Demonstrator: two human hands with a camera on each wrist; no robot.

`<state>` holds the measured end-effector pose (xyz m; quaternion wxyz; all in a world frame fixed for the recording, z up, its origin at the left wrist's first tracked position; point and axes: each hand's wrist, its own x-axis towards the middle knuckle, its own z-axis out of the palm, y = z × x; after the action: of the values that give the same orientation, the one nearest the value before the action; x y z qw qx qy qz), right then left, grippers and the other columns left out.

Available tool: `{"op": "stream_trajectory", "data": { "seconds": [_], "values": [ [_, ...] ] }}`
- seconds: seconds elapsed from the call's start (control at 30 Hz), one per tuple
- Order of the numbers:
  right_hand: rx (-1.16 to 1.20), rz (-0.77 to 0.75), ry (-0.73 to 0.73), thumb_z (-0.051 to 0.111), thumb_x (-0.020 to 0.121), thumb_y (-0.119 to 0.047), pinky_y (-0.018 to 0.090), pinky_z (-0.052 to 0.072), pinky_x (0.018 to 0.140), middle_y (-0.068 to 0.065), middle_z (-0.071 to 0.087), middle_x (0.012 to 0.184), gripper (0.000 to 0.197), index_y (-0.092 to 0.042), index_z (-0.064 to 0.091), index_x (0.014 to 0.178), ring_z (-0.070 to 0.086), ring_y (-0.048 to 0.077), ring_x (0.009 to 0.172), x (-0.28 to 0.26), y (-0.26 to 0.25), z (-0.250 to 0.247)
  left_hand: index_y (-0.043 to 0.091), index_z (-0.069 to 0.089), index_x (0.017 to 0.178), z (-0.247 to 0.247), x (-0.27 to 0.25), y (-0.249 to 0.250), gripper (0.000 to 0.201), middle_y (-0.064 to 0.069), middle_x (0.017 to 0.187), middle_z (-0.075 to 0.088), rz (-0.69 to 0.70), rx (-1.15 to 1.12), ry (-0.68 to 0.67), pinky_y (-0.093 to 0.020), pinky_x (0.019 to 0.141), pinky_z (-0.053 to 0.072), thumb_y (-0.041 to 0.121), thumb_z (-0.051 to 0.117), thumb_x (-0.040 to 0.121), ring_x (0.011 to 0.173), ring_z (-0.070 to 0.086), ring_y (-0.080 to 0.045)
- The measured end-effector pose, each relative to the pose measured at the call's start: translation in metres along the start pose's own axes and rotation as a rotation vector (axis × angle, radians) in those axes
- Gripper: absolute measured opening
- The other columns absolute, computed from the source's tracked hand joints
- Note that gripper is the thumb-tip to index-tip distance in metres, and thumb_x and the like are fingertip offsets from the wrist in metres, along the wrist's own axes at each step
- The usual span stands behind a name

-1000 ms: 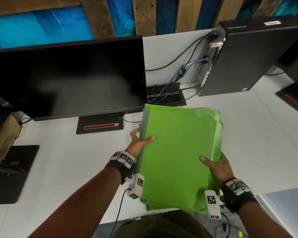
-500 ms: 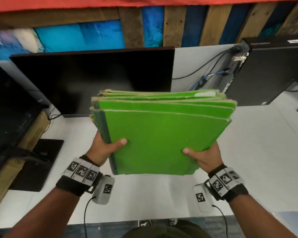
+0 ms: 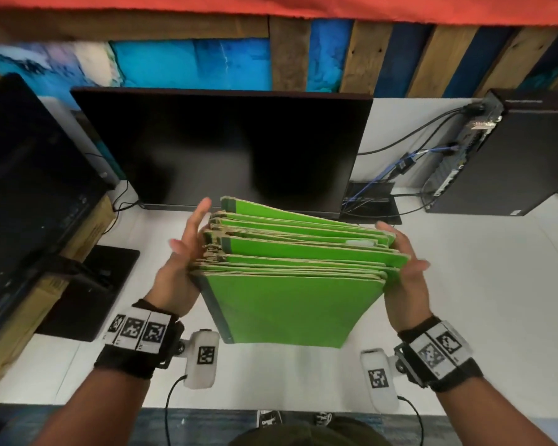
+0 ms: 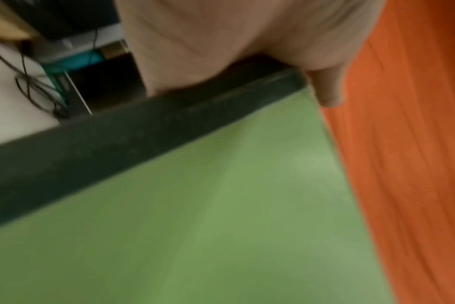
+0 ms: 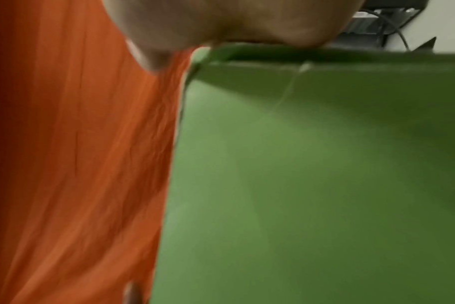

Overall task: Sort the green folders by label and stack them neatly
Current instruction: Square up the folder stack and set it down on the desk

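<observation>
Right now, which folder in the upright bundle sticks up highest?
The rearmost green folder, the one nearest the monitor. Its dark-spined top corner rises above all the others beside the left hand; the rest sit lower, stepping down toward the person.

Just below the palm of the right hand point(image 5: 229, 22) lies the green folder point(image 5: 312, 174), its top edge touching the hand, with blurred orange cloth point(image 5: 78, 154) beside it.

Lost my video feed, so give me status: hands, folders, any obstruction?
Left hand and right hand open, palms pressing the stack's sides. Green folders upright on edge, uneven, over the desk. Monitor behind; nothing blocking.
</observation>
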<state>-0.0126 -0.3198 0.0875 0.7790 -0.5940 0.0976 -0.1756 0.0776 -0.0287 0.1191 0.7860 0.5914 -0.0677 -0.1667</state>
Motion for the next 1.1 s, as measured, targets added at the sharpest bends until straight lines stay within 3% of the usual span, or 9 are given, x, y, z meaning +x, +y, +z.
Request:
{"op": "stream_trajectory", "data": {
  "seconds": [0.13,0.23,0.33,0.5,0.63,0.77,0.83,0.97,1.1],
  "values": [
    [-0.05,0.009,0.182,0.07,0.066,-0.063,0.043,0.05,0.089,0.001,0.069,0.094,0.054,-0.019,0.069,0.097,0.064,0.02,0.092,-0.003,-0.01,0.022,0.035,0.053,0.134,0.018,0.005,0.004,0.068,-0.001,0.126,0.066,-0.032,0.087,0.163,-0.042,0.098,0.049,0.048,0.077,0.072,0.114,0.064,-0.022],
    [-0.11,0.006,0.196,0.069,0.078,-0.04,0.042,0.047,0.091,0.002,0.069,0.102,0.026,-0.023,0.071,0.098,0.064,0.023,0.098,-0.008,-0.005,0.023,0.031,0.061,0.125,0.023,0.008,0.0,0.042,-0.003,0.115,0.071,-0.083,0.095,0.252,-0.039,0.091,0.053,0.017,0.068,0.086,0.108,0.067,-0.026],
    [-0.104,0.044,0.088,0.053,0.088,-0.028,0.041,0.046,0.096,0.006,0.068,0.117,0.032,-0.025,0.066,0.118,0.063,0.026,0.111,-0.015,0.0,0.014,0.029,0.057,0.132,0.017,0.005,0.0,0.042,0.001,0.116,0.071,-0.098,0.105,0.205,-0.036,0.092,0.052,0.015,0.059,0.093,0.107,0.068,-0.02],
    [0.104,0.212,0.104,0.049,0.079,-0.064,0.043,0.046,0.094,0.005,0.071,0.11,0.055,-0.023,0.069,0.109,0.067,0.02,0.104,-0.023,0.006,0.02,0.029,0.055,0.135,0.014,0.001,-0.004,0.04,-0.001,0.121,0.069,-0.102,0.023,0.192,-0.041,0.102,0.047,0.017,0.052,0.097,0.112,0.066,-0.021],
    [0.151,0.154,0.188,0.049,0.09,-0.038,0.038,0.046,0.092,0.001,0.07,0.114,0.045,-0.019,0.055,0.13,0.066,0.017,0.105,-0.018,0.006,0.022,0.035,0.055,0.131,0.019,0.001,-0.008,0.039,0.0,0.122,0.068,-0.098,0.05,0.192,-0.042,0.1,0.048,0.029,0.059,0.093,0.114,0.064,-0.022],
    [0.064,0.175,0.215,0.056,0.085,-0.052,0.037,0.051,0.088,0.009,0.073,0.101,0.039,-0.02,0.075,0.099,0.068,0.023,0.094,-0.007,-0.017,0.023,0.023,0.061,0.122,0.014,0.007,-0.007,0.03,0.001,0.106,0.072,-0.133,0.008,0.199,-0.037,0.093,0.051,0.031,0.059,0.094,0.105,0.067,-0.021],
    [-0.028,0.216,0.239,0.06,0.086,-0.038,0.036,0.051,0.084,0.007,0.074,0.094,0.027,-0.017,0.078,0.085,0.069,0.026,0.089,-0.002,-0.017,0.022,0.02,0.064,0.117,0.012,0.011,-0.007,0.027,0.001,0.103,0.073,-0.176,-0.035,0.215,-0.036,0.091,0.052,0.031,0.06,0.093,0.1,0.068,-0.02],
    [-0.014,0.228,0.243,0.061,0.082,-0.015,0.03,0.052,0.074,0.004,0.074,0.093,0.02,-0.014,0.076,0.095,0.07,0.023,0.087,0.0,-0.015,0.023,0.023,0.067,0.115,0.011,0.017,-0.006,0.023,0.006,0.097,0.075,-0.202,-0.071,0.207,-0.028,0.078,0.054,0.021,0.061,0.092,0.089,0.071,-0.012],
    [0.168,0.071,0.282,0.072,0.072,-0.046,0.033,0.052,0.088,0.009,0.072,0.105,0.048,-0.014,0.071,0.107,0.067,0.02,0.095,-0.01,-0.002,0.031,0.018,0.065,0.122,0.015,0.013,-0.009,0.029,0.001,0.105,0.074,-0.144,-0.134,0.214,-0.03,0.086,0.055,0.016,0.055,0.094,0.097,0.07,-0.015]
  ]
}}
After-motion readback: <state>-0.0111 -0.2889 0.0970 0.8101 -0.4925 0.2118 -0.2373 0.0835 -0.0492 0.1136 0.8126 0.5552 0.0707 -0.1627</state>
